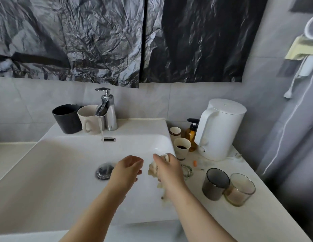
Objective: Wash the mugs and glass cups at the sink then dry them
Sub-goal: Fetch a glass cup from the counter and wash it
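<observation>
Glass slips and chips: clasp the smoky grey glass cup (216, 183) round its wall. Right hand (169, 169) has its grip closed round a crumpled cream cloth (153, 169); left hand (127, 169) hangs slack, empty.

Items I could not read in full:
- Right hand (167, 169): motion-blurred; I could not tell whether the pale crumpled wad (153, 169) in its fingers was cloth or paper.
- Clear rimmed object (188, 170): mostly behind that wrist.
- Cream mug (87, 119): partly covered by the tap (108, 112).
- Amber bottle (190, 137): one side behind the kettle (220, 131).
- Orange speck (195, 163): too small to name.
- Wall fittings (307, 44): cut off by the right edge.
</observation>
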A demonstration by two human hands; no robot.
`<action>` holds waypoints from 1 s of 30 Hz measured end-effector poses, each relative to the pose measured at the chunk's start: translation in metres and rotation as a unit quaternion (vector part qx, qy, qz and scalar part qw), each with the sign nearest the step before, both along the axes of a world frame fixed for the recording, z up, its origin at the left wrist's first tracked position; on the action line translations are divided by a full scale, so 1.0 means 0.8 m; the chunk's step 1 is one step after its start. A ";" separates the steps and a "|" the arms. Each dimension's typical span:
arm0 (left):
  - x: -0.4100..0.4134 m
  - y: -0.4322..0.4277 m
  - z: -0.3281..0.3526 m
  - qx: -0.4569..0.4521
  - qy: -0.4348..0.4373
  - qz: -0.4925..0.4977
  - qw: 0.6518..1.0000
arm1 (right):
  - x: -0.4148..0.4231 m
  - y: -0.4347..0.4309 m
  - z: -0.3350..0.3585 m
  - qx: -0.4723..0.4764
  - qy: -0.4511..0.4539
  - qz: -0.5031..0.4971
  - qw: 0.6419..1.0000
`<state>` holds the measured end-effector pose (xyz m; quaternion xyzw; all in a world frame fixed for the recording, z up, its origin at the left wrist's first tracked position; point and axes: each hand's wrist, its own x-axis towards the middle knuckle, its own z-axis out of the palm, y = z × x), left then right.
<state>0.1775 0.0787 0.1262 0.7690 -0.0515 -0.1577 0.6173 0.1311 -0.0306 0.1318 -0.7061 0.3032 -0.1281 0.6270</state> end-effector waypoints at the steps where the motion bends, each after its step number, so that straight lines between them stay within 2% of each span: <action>1: -0.004 -0.008 0.004 -0.001 -0.007 -0.014 1.000 | -0.007 -0.007 0.005 0.014 -0.014 -0.013 1.000; 10: -0.065 -0.112 0.016 -0.036 -0.004 -0.145 0.989 | -0.099 -0.097 0.015 -0.014 -0.072 -0.159 0.985; 18: -0.103 -0.189 -0.027 0.012 0.058 -0.224 0.973 | -0.155 -0.153 -0.051 0.027 -0.036 -0.266 0.963; 24: -0.084 -0.228 -0.068 0.130 -0.011 -0.263 0.956 | -0.159 -0.172 -0.085 0.050 -0.008 -0.273 0.961; 28: -0.073 -0.245 -0.083 0.284 -0.101 -0.344 0.889 | -0.153 -0.182 -0.098 0.055 0.002 -0.277 0.959; 30: -0.069 -0.247 -0.090 0.327 -0.130 -0.361 0.864 | -0.150 -0.186 -0.102 0.058 0.013 -0.275 0.960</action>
